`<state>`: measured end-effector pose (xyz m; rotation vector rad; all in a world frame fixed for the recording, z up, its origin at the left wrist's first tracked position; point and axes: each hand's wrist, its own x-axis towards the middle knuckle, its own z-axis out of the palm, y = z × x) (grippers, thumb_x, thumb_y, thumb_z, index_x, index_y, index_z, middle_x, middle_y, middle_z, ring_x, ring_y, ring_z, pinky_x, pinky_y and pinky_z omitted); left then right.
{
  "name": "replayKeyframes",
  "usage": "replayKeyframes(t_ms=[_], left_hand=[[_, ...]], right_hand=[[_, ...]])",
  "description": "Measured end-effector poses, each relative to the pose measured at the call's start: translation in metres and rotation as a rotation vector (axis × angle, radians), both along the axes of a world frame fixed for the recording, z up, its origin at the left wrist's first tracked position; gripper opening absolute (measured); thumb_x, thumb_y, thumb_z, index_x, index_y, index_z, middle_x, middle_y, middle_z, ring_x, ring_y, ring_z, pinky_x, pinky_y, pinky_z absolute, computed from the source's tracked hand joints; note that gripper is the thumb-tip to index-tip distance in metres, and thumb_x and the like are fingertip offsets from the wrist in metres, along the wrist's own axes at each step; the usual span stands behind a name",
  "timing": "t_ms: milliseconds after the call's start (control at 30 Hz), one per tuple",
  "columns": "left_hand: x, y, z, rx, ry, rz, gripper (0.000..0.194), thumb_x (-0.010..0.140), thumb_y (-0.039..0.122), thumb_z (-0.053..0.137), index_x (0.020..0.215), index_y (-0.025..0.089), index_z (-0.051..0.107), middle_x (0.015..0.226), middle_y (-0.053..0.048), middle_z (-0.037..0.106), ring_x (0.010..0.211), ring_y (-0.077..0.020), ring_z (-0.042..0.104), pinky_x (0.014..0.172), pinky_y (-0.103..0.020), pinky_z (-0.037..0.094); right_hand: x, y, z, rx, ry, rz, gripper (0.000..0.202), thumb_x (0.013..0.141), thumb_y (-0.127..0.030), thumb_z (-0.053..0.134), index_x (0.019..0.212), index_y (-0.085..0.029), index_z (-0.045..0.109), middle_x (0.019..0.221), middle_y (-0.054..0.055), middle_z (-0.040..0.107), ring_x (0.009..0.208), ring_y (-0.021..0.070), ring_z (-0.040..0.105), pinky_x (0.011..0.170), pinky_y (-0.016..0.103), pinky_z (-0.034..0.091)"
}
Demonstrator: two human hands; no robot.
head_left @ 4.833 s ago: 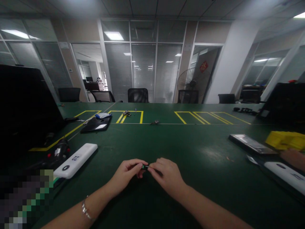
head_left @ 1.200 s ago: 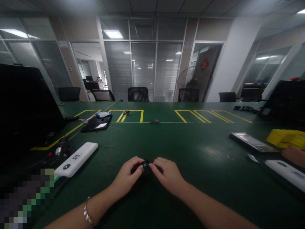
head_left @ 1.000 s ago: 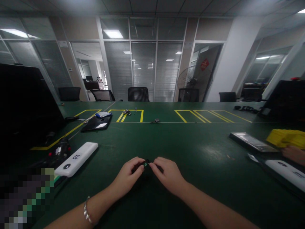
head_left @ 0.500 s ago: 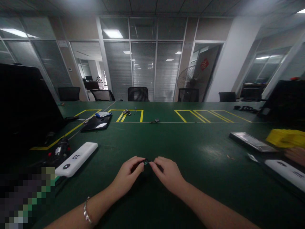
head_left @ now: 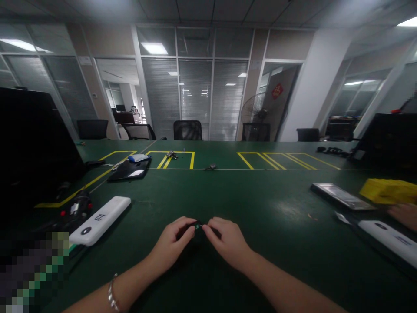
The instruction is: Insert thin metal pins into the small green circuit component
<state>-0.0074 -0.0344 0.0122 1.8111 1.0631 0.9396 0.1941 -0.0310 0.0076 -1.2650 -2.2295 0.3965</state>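
A small dark object with a green patch (head_left: pixel 197 226) sits between my two hands, low over the green table (head_left: pixel 182 191). My left hand (head_left: pixel 177 234) pinches it from the left between thumb and fingers. From the right, the thumb and fingers of my right hand (head_left: pixel 224 237) close together at its edge; whatever they pinch is too small to make out. A silver bracelet (head_left: pixel 112 293) circles my left wrist.
On the left are a white power bank (head_left: pixel 106 219), a black device (head_left: pixel 78 206), a black tablet (head_left: pixel 130 168) and a dark monitor (head_left: pixel 35 143). On the right lie a boxed device (head_left: pixel 342 195), a yellow object (head_left: pixel 387 190), another white power bank (head_left: pixel 391 237) and another person's hand (head_left: pixel 404 214).
The view has shifted slightly, so the table things sit a little lower and further left. Both my hands keep nearly the same pose around the small object.
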Motion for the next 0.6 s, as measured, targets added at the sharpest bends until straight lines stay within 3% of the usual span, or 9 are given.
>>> replayKeyframes(t_ms=[200, 333, 600], left_hand=[[0.0, -0.0013, 0.0016, -0.181, -0.105, -0.045, 0.037, 0.088, 0.035, 0.056, 0.121, 0.02, 0.06, 0.099, -0.007, 0.067, 0.079, -0.0184, 0.059, 0.069, -0.03, 0.049], [0.0005, -0.0014, 0.0032, -0.192, -0.19, -0.048, 0.034, 0.085, 0.034, 0.06, 0.114, 0.019, 0.063, 0.093, -0.006, 0.067, 0.066, -0.0144, 0.054, 0.063, -0.029, 0.047], [-0.0006, 0.0045, -0.0047, -0.215, -0.225, -0.082, 0.03, 0.085, 0.035, 0.059, 0.109, 0.018, 0.067, 0.079, -0.004, 0.067, 0.06, -0.0131, 0.053, 0.058, -0.027, 0.043]], right_hand=[[0.0004, -0.0004, 0.0005, 0.012, 0.002, 0.076, 0.034, 0.098, -0.034, 0.04, 0.074, -0.018, 0.058, 0.07, -0.001, 0.056, 0.064, 0.0116, 0.052, 0.059, 0.024, 0.034], [0.0, -0.0011, 0.0009, 0.009, 0.011, 0.108, 0.033, 0.098, -0.034, 0.039, 0.076, -0.018, 0.058, 0.071, -0.001, 0.056, 0.065, 0.0119, 0.052, 0.059, 0.023, 0.035], [0.0014, -0.0002, -0.0013, 0.024, 0.016, 0.135, 0.029, 0.097, -0.032, 0.042, 0.081, -0.02, 0.062, 0.072, -0.001, 0.057, 0.066, 0.0123, 0.054, 0.062, 0.023, 0.036]])
